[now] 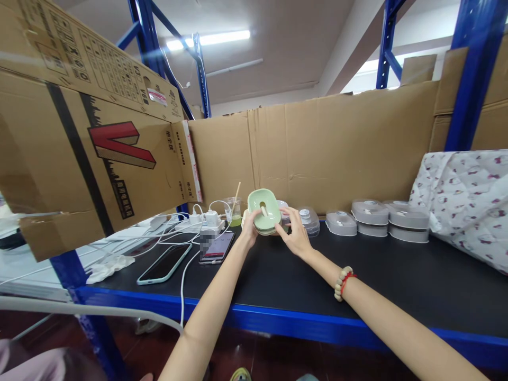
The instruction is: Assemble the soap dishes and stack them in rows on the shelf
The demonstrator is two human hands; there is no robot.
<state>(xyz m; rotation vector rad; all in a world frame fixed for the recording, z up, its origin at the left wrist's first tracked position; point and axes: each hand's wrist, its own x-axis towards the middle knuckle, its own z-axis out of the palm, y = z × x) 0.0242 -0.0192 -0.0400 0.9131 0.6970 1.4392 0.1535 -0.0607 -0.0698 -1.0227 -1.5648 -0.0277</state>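
Over the black shelf top I hold a light green, rounded-square dish (270,203) with an oval hole in its middle, its hollow side tilted toward me. A paler edge shows beneath it, perhaps a second piece. My left hand (250,228) is closed on its lower left side, with the fingers partly hidden behind the dish. At the right rim, the thumb and fingers of my right hand (294,233) grip the edge. Just behind that hand stand clear lidded containers (309,221), partly covered by it.
Several grey lidded containers (370,212) line the back right, beside a patterned white cloth (464,196). Two phones (164,264), white cables and chargers (212,218), and a cup (235,218) with a stick are at left. Cardboard (337,153) walls the back; a blue rail (278,320) edges the front.
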